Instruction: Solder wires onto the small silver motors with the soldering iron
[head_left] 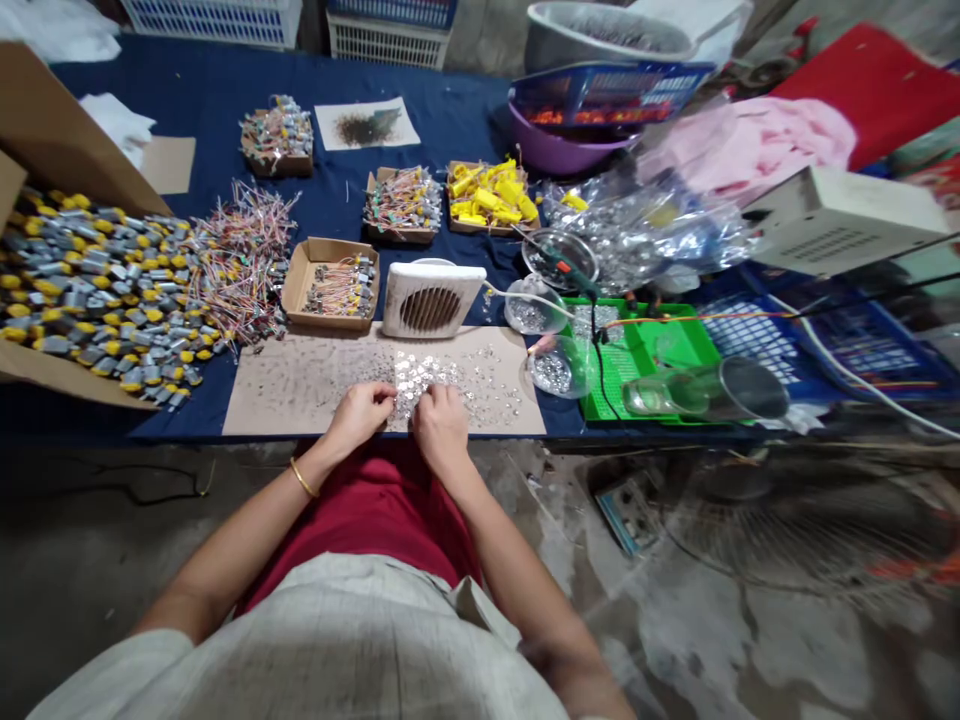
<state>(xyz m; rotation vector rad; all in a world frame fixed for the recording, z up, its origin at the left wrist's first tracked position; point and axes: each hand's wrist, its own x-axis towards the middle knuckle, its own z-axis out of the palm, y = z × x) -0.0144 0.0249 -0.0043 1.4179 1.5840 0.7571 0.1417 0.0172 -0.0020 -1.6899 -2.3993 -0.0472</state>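
Both my hands work low over a cardboard sheet (247, 400) at the table's front edge. Small shiny metal pieces (427, 372) lie scattered across its middle and right, with smaller dark bits on the left half. My left hand (362, 412) has thumb and forefinger pinched together at the left side of the shiny pieces; what they hold is too small to make out. Just to the right, my right hand (441, 422) is closed with fingertips down among the pieces, its grip hidden. A white vented fan unit (435, 298) stands right behind the sheet.
Left, a large carton (82, 375) holds many yellow-and-grey motors beside a heap of wired parts (244, 255). Behind are small boxes of wired parts (330, 290) and yellow pieces (491, 193). Right are bowls of metal bits (553, 368), a soldering iron (562, 265) and a green tray (675, 335).
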